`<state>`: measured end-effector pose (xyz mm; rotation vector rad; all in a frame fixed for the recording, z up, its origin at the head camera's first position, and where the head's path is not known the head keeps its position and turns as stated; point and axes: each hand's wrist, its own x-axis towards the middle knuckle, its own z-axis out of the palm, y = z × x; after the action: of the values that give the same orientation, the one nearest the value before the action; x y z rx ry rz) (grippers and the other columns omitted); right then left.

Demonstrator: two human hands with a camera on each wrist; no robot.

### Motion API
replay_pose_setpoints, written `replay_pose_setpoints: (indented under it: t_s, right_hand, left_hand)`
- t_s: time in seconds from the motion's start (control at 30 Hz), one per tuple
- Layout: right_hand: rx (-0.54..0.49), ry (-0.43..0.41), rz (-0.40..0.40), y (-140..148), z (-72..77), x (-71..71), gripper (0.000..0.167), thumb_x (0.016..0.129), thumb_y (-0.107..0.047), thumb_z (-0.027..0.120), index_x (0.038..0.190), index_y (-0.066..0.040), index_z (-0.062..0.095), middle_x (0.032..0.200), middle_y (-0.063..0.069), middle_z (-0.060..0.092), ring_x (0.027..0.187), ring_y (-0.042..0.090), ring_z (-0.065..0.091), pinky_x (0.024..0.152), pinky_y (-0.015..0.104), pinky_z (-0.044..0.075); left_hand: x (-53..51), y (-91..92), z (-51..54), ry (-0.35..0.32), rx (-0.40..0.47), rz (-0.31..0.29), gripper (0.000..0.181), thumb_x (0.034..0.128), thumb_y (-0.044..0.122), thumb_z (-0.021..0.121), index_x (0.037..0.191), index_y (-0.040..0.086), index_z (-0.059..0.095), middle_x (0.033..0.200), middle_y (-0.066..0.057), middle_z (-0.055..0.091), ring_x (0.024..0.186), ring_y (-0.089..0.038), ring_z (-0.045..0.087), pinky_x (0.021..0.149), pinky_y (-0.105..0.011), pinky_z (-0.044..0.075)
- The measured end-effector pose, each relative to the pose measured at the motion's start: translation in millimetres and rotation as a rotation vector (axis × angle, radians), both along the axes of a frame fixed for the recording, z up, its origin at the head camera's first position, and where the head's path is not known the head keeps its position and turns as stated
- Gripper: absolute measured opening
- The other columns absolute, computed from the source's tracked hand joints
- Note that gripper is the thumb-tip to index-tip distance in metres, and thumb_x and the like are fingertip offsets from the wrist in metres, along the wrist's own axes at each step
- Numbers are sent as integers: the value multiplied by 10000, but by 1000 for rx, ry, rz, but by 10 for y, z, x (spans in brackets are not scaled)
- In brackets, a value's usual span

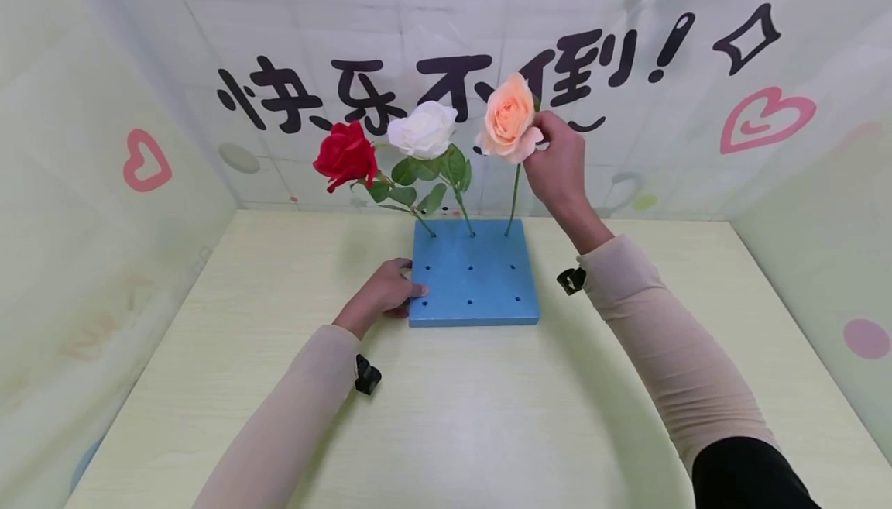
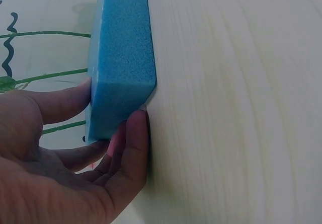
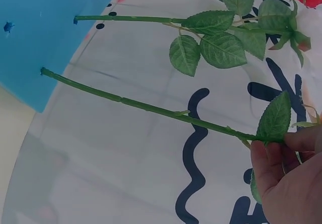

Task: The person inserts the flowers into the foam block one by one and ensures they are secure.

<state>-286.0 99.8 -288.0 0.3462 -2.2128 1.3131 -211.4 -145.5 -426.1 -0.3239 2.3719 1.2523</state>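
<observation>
A blue foam block (image 1: 491, 284) with rows of small holes lies on the table. My left hand (image 1: 386, 288) grips its left edge, thumb on the top face and fingers against the side, as the left wrist view shows on the block's corner (image 2: 123, 58). Three artificial roses stand in the back row of holes: red (image 1: 346, 155) leaning left, white (image 1: 423, 131) in the middle, peach (image 1: 509, 118) at the right. Just below the peach bloom, my right hand (image 1: 560, 164) pinches the green stem (image 3: 151, 108) beside a leaf. That stem's lower end sits in the block's corner hole.
The pale wooden table (image 1: 453, 416) runs up to a white printed backdrop (image 1: 334, 36) with black characters and pink hearts, close behind the block. Fabric side walls stand left and right. A small black device (image 1: 367, 375) sits at each wrist.
</observation>
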Motion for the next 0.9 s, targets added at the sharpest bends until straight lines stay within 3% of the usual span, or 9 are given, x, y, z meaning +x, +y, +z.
replay_pose_setpoints:
  t_s: [0.6, 0.9]
  right_hand:
    - [18, -95, 38, -81, -95, 16, 213, 897, -59, 643, 1101, -17, 687, 1025, 119, 685, 876, 209, 581, 797, 265, 485]
    - [37, -97, 58, -118, -118, 48, 218, 899, -49, 636, 1107, -10, 689, 1025, 120, 667, 881, 218, 591, 828, 309, 504]
  left_hand:
    - [-24, -10, -23, 7, 10, 2, 685, 920, 166, 677, 1501, 71, 327, 998, -141, 544, 658, -200, 565, 564, -296, 552]
    - [-25, -3, -32, 2, 3, 5, 682, 918, 164, 676, 1498, 68, 330, 995, -139, 547, 643, -191, 569, 568, -306, 556]
